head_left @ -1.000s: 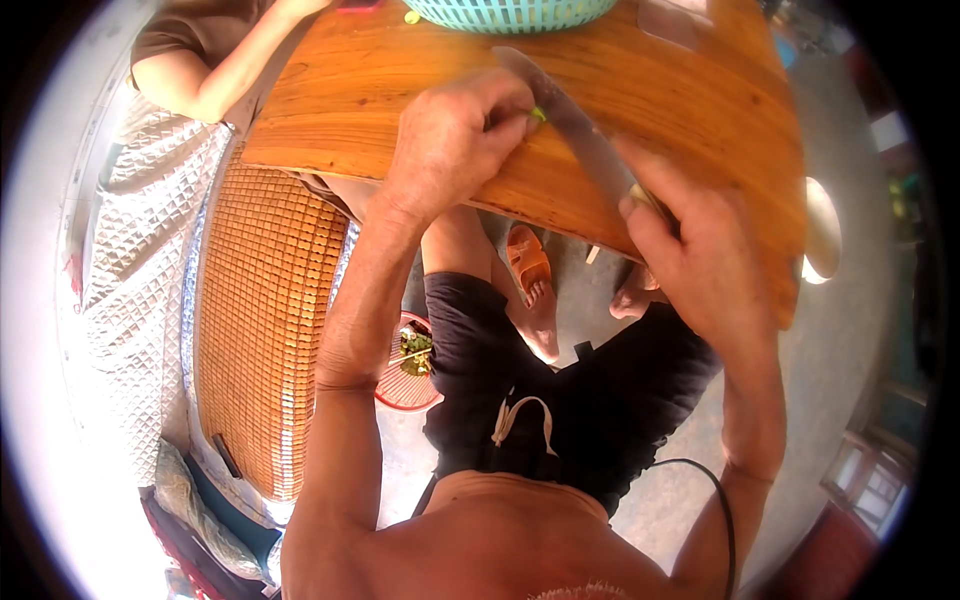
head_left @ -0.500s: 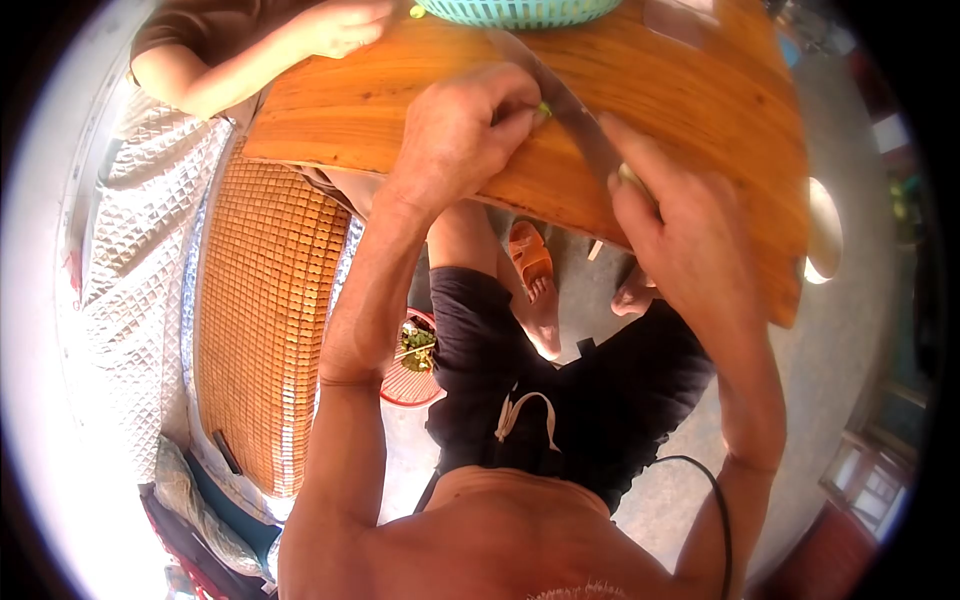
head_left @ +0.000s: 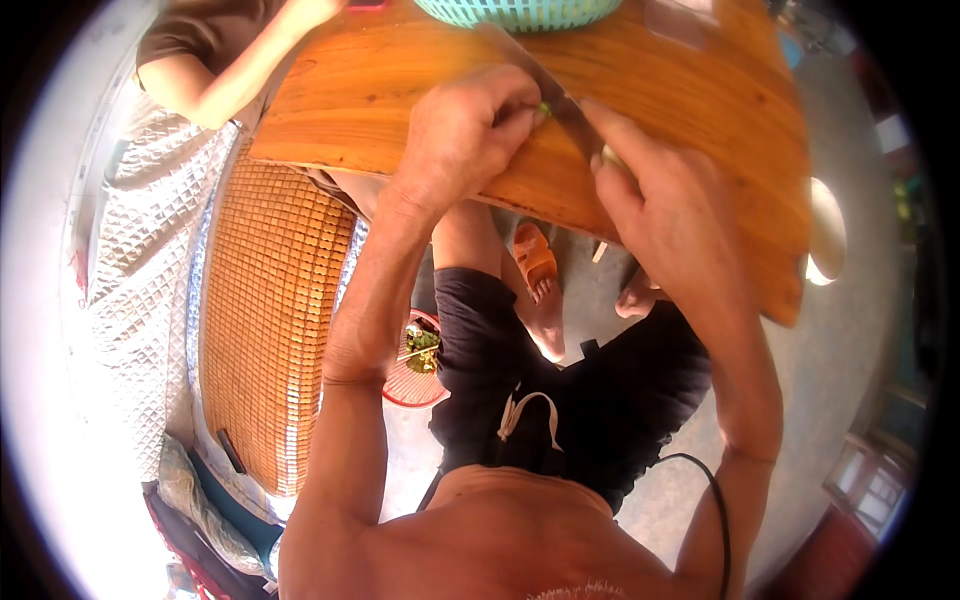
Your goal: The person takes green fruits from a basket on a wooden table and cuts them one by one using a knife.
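Note:
Over the near edge of the wooden table [head_left: 700, 110], my left hand [head_left: 462, 135] is closed in a pinch on a small green piece [head_left: 543, 109], too little of which shows to name its kind. My right hand [head_left: 680, 195] grips a knife [head_left: 535, 72] by its pale handle, with the index finger stretched forward along it. The long blade points away and to the left, passing close beside the green piece. Whether the edge touches the piece I cannot tell.
A teal plastic basket [head_left: 520, 14] stands at the table's far side. Another person's arm [head_left: 240, 88] reaches in from the upper left. A bench with a woven mat [head_left: 265, 330] is on the left. On the floor, a red basket [head_left: 412, 388] holds green scraps, near an orange sandal [head_left: 532, 248].
My right hand and the knife have shifted slightly left and away from me, nearer my left hand, which stays nearly still. The other person's hand has moved up and left.

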